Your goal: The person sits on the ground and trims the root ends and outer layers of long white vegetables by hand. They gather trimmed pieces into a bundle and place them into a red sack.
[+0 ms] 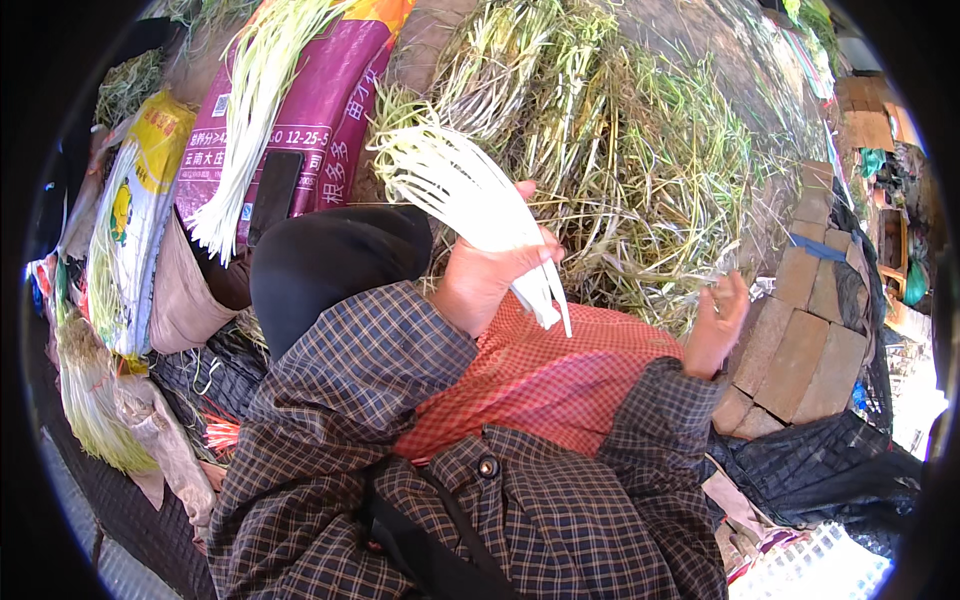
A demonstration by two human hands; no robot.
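Observation:
My left hand (487, 274) is closed around a bunch of long pale stalks (472, 187), likely garlic chives or a similar vegetable. White ends stick out below the fist, and the yellow-green tips curl away at upper left. Slightly blurred, my right hand (718, 319) is raised at the right with bent fingers, beside some thin dry leaf bits; whether it pinches any cannot be told. Another bunch of pale stalks (259, 120) lies on a purple printed sack (334, 82), next to a black phone (276, 193). A red checked cloth (547, 360) covers my lap.
A large heap of green and withered stalks and leaves (600, 142) lies ahead. Bricks (799, 360) and black netting (817, 457) are at the right. At the left are a yellow-and-white sack (142, 225), a tied bunch of stalks (94, 390) and part of another person (71, 172).

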